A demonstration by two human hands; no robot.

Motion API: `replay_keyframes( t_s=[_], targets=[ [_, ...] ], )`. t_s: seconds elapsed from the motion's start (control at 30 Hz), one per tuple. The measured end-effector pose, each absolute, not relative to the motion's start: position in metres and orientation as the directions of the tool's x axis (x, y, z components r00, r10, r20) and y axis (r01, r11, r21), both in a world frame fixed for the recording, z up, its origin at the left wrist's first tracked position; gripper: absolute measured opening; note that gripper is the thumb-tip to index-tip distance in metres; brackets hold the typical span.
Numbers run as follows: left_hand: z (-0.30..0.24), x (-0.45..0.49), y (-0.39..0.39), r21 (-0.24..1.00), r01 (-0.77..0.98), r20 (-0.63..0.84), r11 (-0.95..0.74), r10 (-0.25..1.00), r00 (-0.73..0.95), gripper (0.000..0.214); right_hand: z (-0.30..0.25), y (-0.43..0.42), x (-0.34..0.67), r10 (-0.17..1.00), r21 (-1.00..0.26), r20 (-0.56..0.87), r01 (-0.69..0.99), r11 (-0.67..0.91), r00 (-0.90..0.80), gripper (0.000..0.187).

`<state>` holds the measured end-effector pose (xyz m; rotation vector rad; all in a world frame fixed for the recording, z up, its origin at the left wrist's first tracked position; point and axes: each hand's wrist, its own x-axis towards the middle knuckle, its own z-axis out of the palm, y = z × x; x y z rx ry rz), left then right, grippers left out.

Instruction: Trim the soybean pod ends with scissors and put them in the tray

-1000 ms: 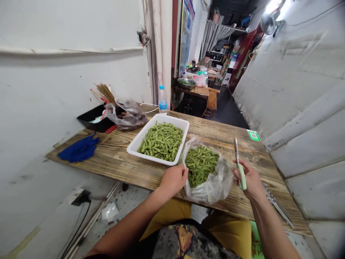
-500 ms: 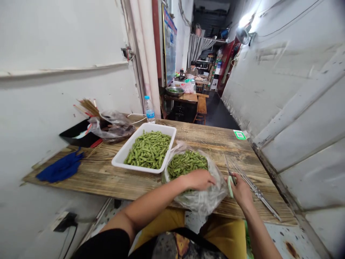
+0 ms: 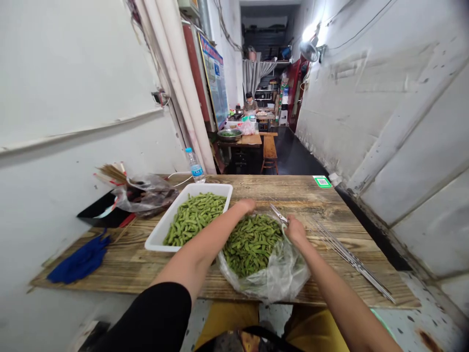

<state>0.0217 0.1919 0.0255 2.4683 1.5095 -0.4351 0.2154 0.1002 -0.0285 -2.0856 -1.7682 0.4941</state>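
A clear plastic bag, its mouth spread wide, sits on the table in front of me, filled with green soybean pods. My left hand is closed at the bag's far rim, on the bunched plastic there; its fingertips are partly hidden. Scissors with pale green handles are in my right hand, just beyond the bag's right side, blades pointing away and to the left. Left of the bag, a white tray holds more pods, with my left forearm passing over its near right corner.
Metal skewers lie to the right on the wooden table. A blue cloth, a black box and a water bottle are on the left. A person sits at a table further back.
My left hand has left the pods inside the bag and reached its far rim. My right hand has carried the scissors forward and left. The view has shifted.
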Motion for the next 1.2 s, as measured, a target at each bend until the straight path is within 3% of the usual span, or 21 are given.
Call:
replay_keyframes(
  t_s=[0.23,0.37,0.5,0.57,0.63,0.73,0.8,0.87,0.93,1.0,1.07,1.13,1.2],
  targets=[
    [0.077,0.005,0.182,0.152,0.923,0.001,-0.354,0.934,0.358,0.034,-0.002,0.099,0.242,0.95,-0.594,0.149,0.793,-0.135,0.273,0.029],
    [0.14,-0.001,0.156,0.276,0.845,0.3,-0.459,0.876,0.378,0.034,0.033,0.089,0.243,0.933,-0.666,0.24,0.744,-0.042,0.267,0.034],
    [0.172,-0.002,0.126,0.244,0.827,0.445,-0.507,0.816,0.369,0.032,0.058,0.076,0.251,0.92,-0.739,0.299,0.671,0.057,0.252,0.043],
    [0.165,0.003,0.121,0.201,0.862,0.409,-0.466,0.839,0.358,0.032,0.06,0.074,0.258,0.926,-0.733,0.286,0.678,0.046,0.246,0.04],
    [0.148,0.012,0.12,0.144,0.887,0.337,-0.44,0.864,0.374,0.031,0.056,0.073,0.263,0.938,-0.647,0.226,0.76,-0.059,0.265,0.034],
    [0.117,0.024,0.118,0.101,0.803,0.321,-0.587,0.783,0.533,0.041,0.048,0.065,0.264,0.934,-0.496,0.198,0.852,-0.167,0.298,0.032],
    [0.099,0.029,0.113,0.183,0.658,0.292,-0.73,0.679,0.673,0.039,0.047,0.051,0.26,0.917,-0.484,0.259,0.863,-0.148,0.303,0.036],
    [0.081,0.032,0.11,0.354,0.543,0.1,-0.761,0.608,0.787,0.033,0.051,0.032,0.251,0.89,-0.499,0.331,0.859,-0.118,0.314,0.038],
    [0.062,0.033,0.11,0.474,0.556,-0.137,-0.683,0.566,0.813,0.032,0.056,0.014,0.238,0.878,-0.546,0.362,0.835,-0.072,0.312,0.038],
    [0.042,0.035,0.114,0.474,0.608,-0.197,-0.637,0.597,0.778,0.033,0.057,0.001,0.223,0.92,-0.714,0.282,0.7,0.012,0.273,0.039],
    [0.022,0.038,0.121,0.407,0.618,-0.091,-0.673,0.643,0.76,0.033,0.05,-0.002,0.211,0.99,-0.92,0.121,0.384,0.082,0.079,0.04],
    [0.006,0.042,0.129,0.33,0.63,-0.033,-0.703,0.659,0.752,0.047,0.036,0.003,0.204,0.994,-0.99,-0.02,0.14,-0.004,-0.109,0.038],
    [-0.007,0.046,0.139,0.287,0.709,-0.094,-0.644,0.717,0.69,0.07,0.018,0.015,0.207,0.994,-0.989,-0.091,0.12,-0.084,-0.053,0.035]
  ],
)
